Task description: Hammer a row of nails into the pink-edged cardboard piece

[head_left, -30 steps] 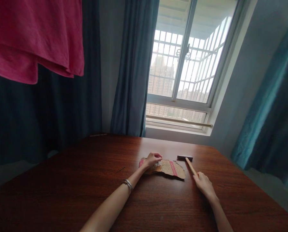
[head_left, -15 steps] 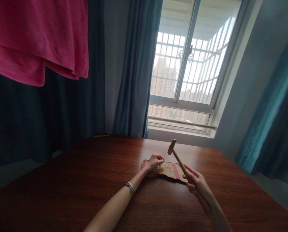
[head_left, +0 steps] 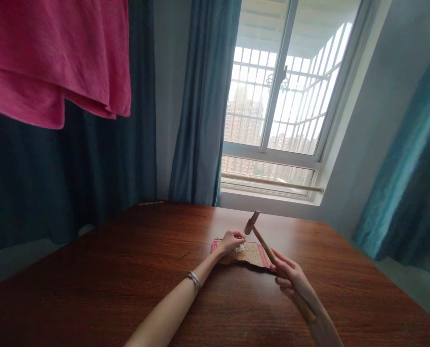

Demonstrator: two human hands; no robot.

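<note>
My right hand (head_left: pixel 290 274) is wrapped around the wooden handle of a hammer (head_left: pixel 263 243). Its head is raised just right of my left fingertips, apart from the board below. My left hand (head_left: pixel 232 241) is closed in a pinch over a flat tan board (head_left: pixel 253 253), which looks like cardboard, with pink bands and many dark dots. What the pinched fingers hold is too small to make out. Beneath that hand, a small silvery cluster (head_left: pixel 239 248) shows on the board; its kind is unclear.
The board lies on a dark brown wooden table (head_left: pixel 128 279). A thin dark rod (head_left: pixel 183 256) lies left of it. Behind the table are a blue curtain (head_left: pixel 200 120) and a barred window (head_left: pixel 272 106). A pink cloth (head_left: pixel 73 58) hangs at upper left.
The hammer in my right hand has swung down and to the left, bringing its head closer to my left fingertips. My left hand has stayed in place.
</note>
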